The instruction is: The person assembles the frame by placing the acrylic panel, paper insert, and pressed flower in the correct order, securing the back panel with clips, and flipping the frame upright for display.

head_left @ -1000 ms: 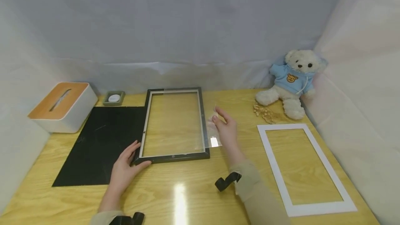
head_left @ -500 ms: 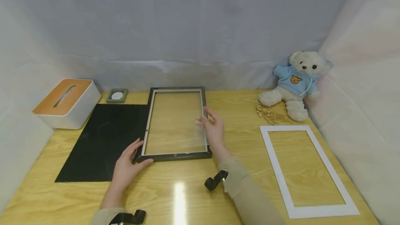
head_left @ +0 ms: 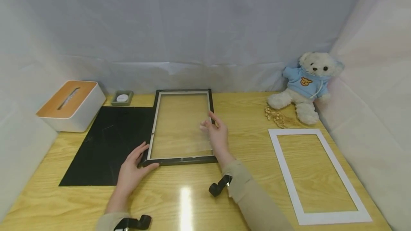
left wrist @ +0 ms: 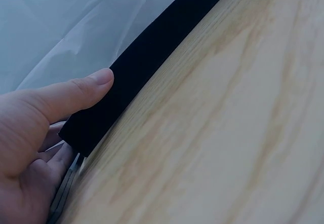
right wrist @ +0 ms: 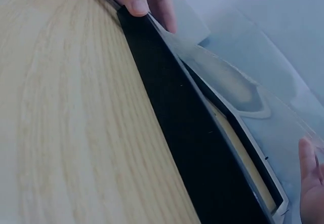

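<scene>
A black picture frame (head_left: 199,160) with a pale inner lip lies on the wooden table, its middle open. My left hand (head_left: 130,172) holds its near left corner. In the left wrist view the thumb (left wrist: 83,89) presses on the frame's near side, with the other fingers around the corner. Between thumb and fingers, my right hand (head_left: 219,136) pinches a clear sheet (right wrist: 283,110) at the frame's right side. The sheet lies over the opening, slightly raised from the frame in the right wrist view. Its outline is hard to make out from the head.
A black backing board (head_left: 109,145) lies left of the frame. Behind it stand a tissue box (head_left: 80,117) and a small green tray (head_left: 117,102) holding a white disc. To the right are a white mat (head_left: 287,177), dried flowers (head_left: 274,117) and a teddy bear (head_left: 305,85).
My right hand has moved left with the clear sheet, from beside the frame to over its right side. The left hand keeps its hold on the corner. The head view has shifted slightly.
</scene>
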`<state>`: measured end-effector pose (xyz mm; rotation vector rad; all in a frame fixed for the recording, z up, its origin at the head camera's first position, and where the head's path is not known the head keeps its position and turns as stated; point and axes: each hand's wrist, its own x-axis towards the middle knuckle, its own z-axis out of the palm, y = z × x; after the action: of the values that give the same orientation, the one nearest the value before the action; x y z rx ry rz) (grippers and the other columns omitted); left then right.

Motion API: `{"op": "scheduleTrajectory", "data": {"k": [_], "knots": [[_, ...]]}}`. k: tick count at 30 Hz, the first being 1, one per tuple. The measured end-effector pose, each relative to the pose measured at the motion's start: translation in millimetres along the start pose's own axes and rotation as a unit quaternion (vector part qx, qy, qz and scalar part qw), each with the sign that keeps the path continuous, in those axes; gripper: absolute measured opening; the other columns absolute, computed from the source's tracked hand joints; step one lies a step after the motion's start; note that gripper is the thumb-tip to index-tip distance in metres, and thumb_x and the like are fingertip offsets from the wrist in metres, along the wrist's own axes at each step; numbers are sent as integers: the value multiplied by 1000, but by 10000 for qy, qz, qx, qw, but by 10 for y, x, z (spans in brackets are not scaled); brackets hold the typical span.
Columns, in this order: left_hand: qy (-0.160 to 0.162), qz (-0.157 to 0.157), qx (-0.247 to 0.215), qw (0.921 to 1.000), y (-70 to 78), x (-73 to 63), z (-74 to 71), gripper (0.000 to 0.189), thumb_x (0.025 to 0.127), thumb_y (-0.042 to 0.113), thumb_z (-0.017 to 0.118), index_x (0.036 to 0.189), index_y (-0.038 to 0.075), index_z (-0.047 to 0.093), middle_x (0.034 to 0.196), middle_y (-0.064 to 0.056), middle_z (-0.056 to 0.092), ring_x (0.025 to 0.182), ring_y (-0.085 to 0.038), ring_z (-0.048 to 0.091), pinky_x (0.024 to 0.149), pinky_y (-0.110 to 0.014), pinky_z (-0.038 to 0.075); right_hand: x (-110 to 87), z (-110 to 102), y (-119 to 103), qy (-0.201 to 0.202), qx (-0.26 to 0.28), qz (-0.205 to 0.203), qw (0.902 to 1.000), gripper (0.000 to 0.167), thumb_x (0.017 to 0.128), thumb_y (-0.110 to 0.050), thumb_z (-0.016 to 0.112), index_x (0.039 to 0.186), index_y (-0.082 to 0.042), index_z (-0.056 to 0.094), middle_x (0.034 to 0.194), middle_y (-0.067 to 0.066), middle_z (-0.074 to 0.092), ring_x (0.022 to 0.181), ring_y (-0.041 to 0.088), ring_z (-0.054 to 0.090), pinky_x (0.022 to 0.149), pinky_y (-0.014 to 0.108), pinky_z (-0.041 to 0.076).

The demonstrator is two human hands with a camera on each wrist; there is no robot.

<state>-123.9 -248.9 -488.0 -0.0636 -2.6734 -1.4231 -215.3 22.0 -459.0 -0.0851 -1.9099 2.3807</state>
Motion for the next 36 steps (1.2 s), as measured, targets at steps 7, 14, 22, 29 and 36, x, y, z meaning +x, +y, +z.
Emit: {"op": "scheduleTrajectory", "data": {"k": [7, 14, 22, 29, 36], "knots": [[-12, -37, 29, 10000, 16, -9, -10, 77, 74, 28, 83, 138, 3, 49, 148, -16, 35, 130, -38, 40, 102, -37, 37, 10, -25, -42, 30, 123, 44, 9999, 41, 97, 0, 52, 137, -1, 49, 118, 28, 56, 94, 24, 67, 87, 28, 52], [-25, -74, 17, 10000, 15, -16, -8, 77, 74, 29, 83, 138, 4, 49, 149, -14, 35, 131, -38, 40, 102, -37, 37, 12, -14, -14, -18, 28, 171, 9998, 40, 96, -3, 55, 136, -2, 51, 100, 21, 64, 85, 20, 69, 84, 27, 53], [-3, -80, 27, 10000, 20, -10, -6, 76, 74, 28, 83, 137, 4, 49, 149, -14, 35, 131, -38, 40, 102, -39, 38, 63, -49, 27, 1, -920, 7, 9958, 41, 94, -3, 59, 135, -2, 52, 97, 19, 67, 88, 25, 68, 81, 31, 55], [-27, -107, 61, 9999, 24, -13, -15, 76, 74, 29, 83, 138, 3, 49, 149, -15, 35, 131, -39, 39, 101, -40, 38, 81, -132, 30, -189, -2981, -835, 9507, 40, 90, -9, 66, 127, 2, 58, 97, 16, 64, 80, 22, 60, 63, 28, 53], [-53, -129, 3, 9999, 33, -13, -14, 75, 74, 27, 83, 138, 4, 49, 149, -14, 35, 131, -37, 39, 102, -38, 37, 104, -207, 46, -184, -2625, -418, 9639, 41, 89, -9, 68, 129, -5, 60, 116, 13, 64, 84, 20, 63, 64, 24, 53]]}}
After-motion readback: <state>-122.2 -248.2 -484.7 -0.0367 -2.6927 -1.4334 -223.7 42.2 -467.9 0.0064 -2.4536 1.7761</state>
